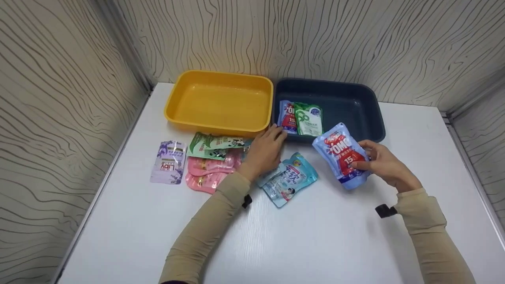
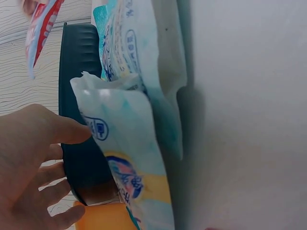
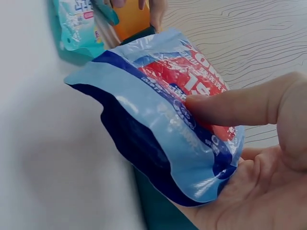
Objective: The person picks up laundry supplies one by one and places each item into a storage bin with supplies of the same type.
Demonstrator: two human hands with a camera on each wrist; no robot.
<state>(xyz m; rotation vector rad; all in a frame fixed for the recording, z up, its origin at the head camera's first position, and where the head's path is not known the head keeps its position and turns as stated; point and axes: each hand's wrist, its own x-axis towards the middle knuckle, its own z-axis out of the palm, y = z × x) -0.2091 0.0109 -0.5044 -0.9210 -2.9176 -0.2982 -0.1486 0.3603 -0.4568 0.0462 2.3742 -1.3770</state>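
My right hand point(image 1: 380, 163) grips a blue-and-red OMO detergent pouch point(image 1: 341, 156) by its right side, thumb across the front, tilted above the table in front of the dark blue tray point(image 1: 351, 90). In the right wrist view the pouch's folded bottom point(image 3: 139, 129) faces the camera. My left hand point(image 1: 266, 150) reaches over the pouches, fingertips at the front rims where the two trays meet. Its fingers look spread and relaxed in the left wrist view, thumb beside a light-blue pouch point(image 2: 129, 139). Another OMO pouch point(image 1: 287, 116) and a green-and-white pouch point(image 1: 309, 120) lie in the dark tray.
A yellow tray point(image 1: 219, 128) stands left of the dark one. In front lie green panda pouches point(image 1: 209, 146), pink pouches point(image 1: 203, 181), a purple Liby pouch point(image 1: 169, 162) and turquoise pouches point(image 1: 292, 179), some overlapping. Patterned walls point(image 1: 236, 35) enclose the white table point(image 1: 300, 244).
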